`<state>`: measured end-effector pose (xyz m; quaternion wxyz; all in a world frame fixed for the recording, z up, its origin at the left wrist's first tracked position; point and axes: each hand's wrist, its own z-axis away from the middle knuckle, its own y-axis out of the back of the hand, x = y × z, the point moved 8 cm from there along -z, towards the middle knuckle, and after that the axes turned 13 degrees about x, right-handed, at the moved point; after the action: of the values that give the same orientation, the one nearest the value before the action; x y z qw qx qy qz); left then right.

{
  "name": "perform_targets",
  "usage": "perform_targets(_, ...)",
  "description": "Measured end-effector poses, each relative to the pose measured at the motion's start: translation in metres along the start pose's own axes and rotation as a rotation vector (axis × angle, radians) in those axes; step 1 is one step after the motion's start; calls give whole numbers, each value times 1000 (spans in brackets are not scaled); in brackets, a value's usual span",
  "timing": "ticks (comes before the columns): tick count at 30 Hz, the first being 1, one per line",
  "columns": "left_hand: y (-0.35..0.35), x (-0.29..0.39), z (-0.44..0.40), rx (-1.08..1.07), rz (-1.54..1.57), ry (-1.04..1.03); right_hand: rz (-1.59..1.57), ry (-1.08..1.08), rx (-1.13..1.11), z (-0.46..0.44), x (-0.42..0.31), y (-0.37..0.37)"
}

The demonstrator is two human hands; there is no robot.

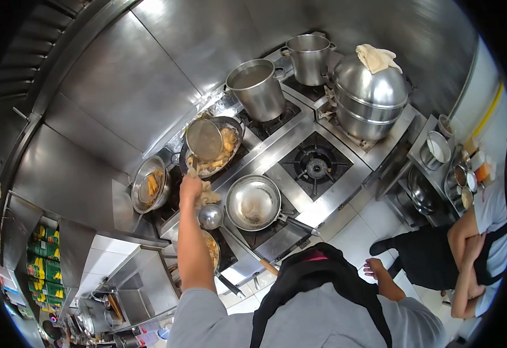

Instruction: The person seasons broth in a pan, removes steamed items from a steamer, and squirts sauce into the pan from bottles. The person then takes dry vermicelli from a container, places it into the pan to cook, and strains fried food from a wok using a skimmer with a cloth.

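Note:
My left hand (190, 190) is closed round the handle of a round strainer (204, 140), held over a dark wok (217, 170) of frying golden pieces. A beige cloth (207, 195) lies just beside that hand. Left of the wok, a metal bowl (140, 188) holds orange-brown pieces. My right hand (374, 268) hangs low at my right side, fingers apart, with nothing in it. A ladle (211, 217) with a wooden handle rests near an empty steel pan (253, 202).
Two tall pots (258, 95) (309, 61) and a domed steamer (371, 93) stand at the back. A bare burner (316, 168) is right of the pan. Another person (468, 249) stands at the right, arms crossed. A sink (143, 284) is at lower left.

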<state>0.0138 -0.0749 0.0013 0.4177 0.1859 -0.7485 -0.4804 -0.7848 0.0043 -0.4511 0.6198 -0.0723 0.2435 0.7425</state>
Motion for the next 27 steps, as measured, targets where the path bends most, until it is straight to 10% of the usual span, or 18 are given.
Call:
perform_targets(7,-81,-30,-61,-169,-220,-145,30,-66,25,-2,28,21)
perform_targets(8,-59,-28,-45,-148,137,128,44,-73,36,0,28,22)
perform_targets(13,13,8,-20,-161,9,-103,-12,-94,21,-11,52,26)
perform_targets(17,-22,-17,-36,-225,20,-230,295,330,-157,-43,66,17)
perform_targets(27,94,31,14,117,-410,-249,-32,-37,27,-8,17,17)
